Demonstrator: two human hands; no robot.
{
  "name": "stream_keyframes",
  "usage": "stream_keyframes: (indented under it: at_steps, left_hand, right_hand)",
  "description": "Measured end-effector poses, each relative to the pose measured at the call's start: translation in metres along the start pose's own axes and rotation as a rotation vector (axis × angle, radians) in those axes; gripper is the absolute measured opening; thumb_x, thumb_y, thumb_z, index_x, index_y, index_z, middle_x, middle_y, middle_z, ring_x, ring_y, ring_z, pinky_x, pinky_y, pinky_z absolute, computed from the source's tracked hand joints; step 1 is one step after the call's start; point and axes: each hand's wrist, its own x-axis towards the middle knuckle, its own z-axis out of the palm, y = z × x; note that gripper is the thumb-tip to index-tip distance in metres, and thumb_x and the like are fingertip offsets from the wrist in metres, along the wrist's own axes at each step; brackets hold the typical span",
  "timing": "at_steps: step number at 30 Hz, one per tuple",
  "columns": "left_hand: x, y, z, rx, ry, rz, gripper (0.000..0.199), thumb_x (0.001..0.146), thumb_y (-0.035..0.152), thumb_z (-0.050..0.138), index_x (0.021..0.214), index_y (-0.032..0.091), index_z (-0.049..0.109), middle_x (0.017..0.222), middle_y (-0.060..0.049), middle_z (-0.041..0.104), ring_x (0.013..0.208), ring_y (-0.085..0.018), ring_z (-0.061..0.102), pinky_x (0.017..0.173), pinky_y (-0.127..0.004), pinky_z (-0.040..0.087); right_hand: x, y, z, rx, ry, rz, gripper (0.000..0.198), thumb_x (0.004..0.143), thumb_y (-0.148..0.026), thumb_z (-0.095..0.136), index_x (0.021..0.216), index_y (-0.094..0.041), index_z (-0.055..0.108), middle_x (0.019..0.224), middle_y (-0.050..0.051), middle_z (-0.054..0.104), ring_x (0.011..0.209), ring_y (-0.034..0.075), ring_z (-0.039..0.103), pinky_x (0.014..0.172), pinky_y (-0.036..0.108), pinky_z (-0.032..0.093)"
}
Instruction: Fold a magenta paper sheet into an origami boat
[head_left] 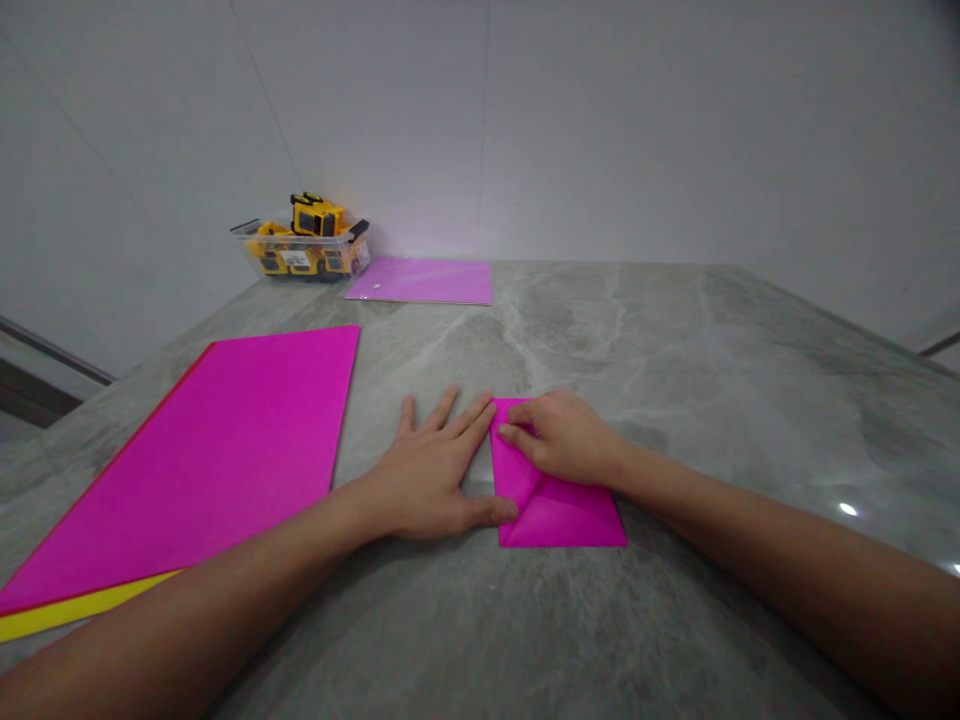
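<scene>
A small folded sheet of magenta paper [574,520] lies flat on the grey marbled table, with diagonal creases meeting near its middle. My left hand [435,475] is spread palm-down at its left side; the thumb presses the lower left part and a fingertip touches the upper left corner. Over the upper part of the paper, my right hand [562,435] has its fingers curled, with thumb and forefinger in a pinch at the paper near the top left. That hand covers the upper right of the sheet, so the fold beneath it is hidden.
A stack of large magenta sheets [247,450], with red and yellow edges [90,605] showing, lies on the left under my forearm. Towards the wall are a lilac paper pack [431,280] and a clear plastic box [307,245] of yellow toy vehicles [319,218].
</scene>
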Motion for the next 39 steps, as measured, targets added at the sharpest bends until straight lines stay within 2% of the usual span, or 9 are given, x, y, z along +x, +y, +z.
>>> stream_keyframes:
  at_steps: [6,12,17,20,24,30,33,36,39]
  left_hand:
    - [0.003,0.000,-0.001,-0.049,0.005,-0.021,0.101,0.077,0.077,0.046,0.154,0.024,0.008,0.160,-0.011,0.010,0.146,-0.042,0.000,0.106,-0.075,-0.004]
    - [0.000,0.004,0.000,-0.071,0.025,-0.046,0.100,0.076,0.077,0.047,0.154,0.024,0.013,0.160,-0.011,0.015,0.146,-0.042,0.003,0.105,-0.077,0.000]
    - [-0.007,0.012,0.000,-0.055,0.032,-0.024,0.087,0.081,0.073,0.046,0.152,0.028,0.022,0.159,-0.008,0.020,0.145,-0.044,0.009,0.102,-0.081,0.007]
    - [-0.008,0.017,-0.004,0.014,0.014,0.017,0.079,0.087,0.068,0.041,0.151,0.024,0.026,0.158,-0.009,0.023,0.144,-0.044,0.011,0.102,-0.082,0.011]
    - [-0.007,0.022,-0.012,0.076,-0.030,0.057,0.079,0.089,0.064,0.043,0.150,0.016,0.028,0.157,-0.014,0.024,0.144,-0.043,0.016,0.102,-0.080,0.016]
    - [-0.006,0.021,-0.018,0.080,-0.066,0.071,0.087,0.084,0.065,0.048,0.151,0.014,0.025,0.157,-0.015,0.022,0.144,-0.042,0.018,0.103,-0.078,0.020]
    - [-0.005,0.023,-0.020,0.089,-0.068,0.065,0.089,0.081,0.062,0.055,0.149,0.013,0.028,0.156,-0.018,0.026,0.142,-0.044,0.020,0.102,-0.079,0.020]
    - [-0.003,0.026,-0.021,0.133,-0.052,0.066,0.082,0.078,0.057,0.059,0.144,0.011,0.041,0.153,-0.022,0.032,0.139,-0.048,0.027,0.101,-0.081,0.015]
    - [-0.001,0.029,-0.020,0.175,-0.030,0.072,0.070,0.077,0.053,0.060,0.134,0.012,0.054,0.151,-0.023,0.036,0.134,-0.051,0.032,0.100,-0.081,0.014]
  right_hand:
    - [0.001,-0.002,-0.001,-0.003,0.002,0.006,0.029,0.091,-0.031,0.052,0.074,-0.018,0.072,0.066,0.005,0.069,0.056,0.013,0.052,0.055,0.029,0.023]
    - [0.002,-0.001,-0.002,-0.011,-0.021,-0.001,0.031,0.092,-0.031,0.051,0.075,-0.017,0.072,0.068,0.006,0.070,0.058,0.014,0.055,0.056,0.029,0.025]
    - [0.002,-0.001,-0.001,0.004,-0.003,-0.008,0.029,0.092,-0.031,0.050,0.078,-0.019,0.073,0.072,0.006,0.072,0.061,0.015,0.059,0.057,0.029,0.028]
    - [0.001,-0.002,-0.002,-0.002,0.005,0.008,0.028,0.091,-0.031,0.052,0.079,-0.019,0.074,0.073,0.006,0.073,0.063,0.016,0.060,0.056,0.028,0.028]
    - [0.000,-0.004,-0.004,-0.013,0.005,0.018,0.028,0.091,-0.031,0.052,0.080,-0.020,0.075,0.074,0.007,0.073,0.064,0.018,0.061,0.056,0.028,0.028]
    - [0.000,-0.005,-0.001,-0.032,0.016,0.018,0.028,0.090,-0.030,0.050,0.081,-0.019,0.075,0.076,0.008,0.074,0.065,0.019,0.063,0.056,0.029,0.030]
    - [0.000,-0.006,0.000,-0.051,0.017,0.038,0.029,0.090,-0.031,0.049,0.081,-0.019,0.074,0.075,0.008,0.073,0.065,0.019,0.063,0.057,0.029,0.032]
    - [-0.001,-0.007,-0.001,-0.058,0.019,0.043,0.029,0.091,-0.032,0.048,0.081,-0.018,0.072,0.074,0.009,0.071,0.068,0.021,0.063,0.062,0.030,0.038]
    - [-0.010,-0.006,-0.003,-0.041,0.187,0.038,0.033,0.091,-0.041,0.050,0.099,-0.013,0.067,0.094,0.014,0.069,0.091,0.027,0.061,0.081,0.038,0.045]
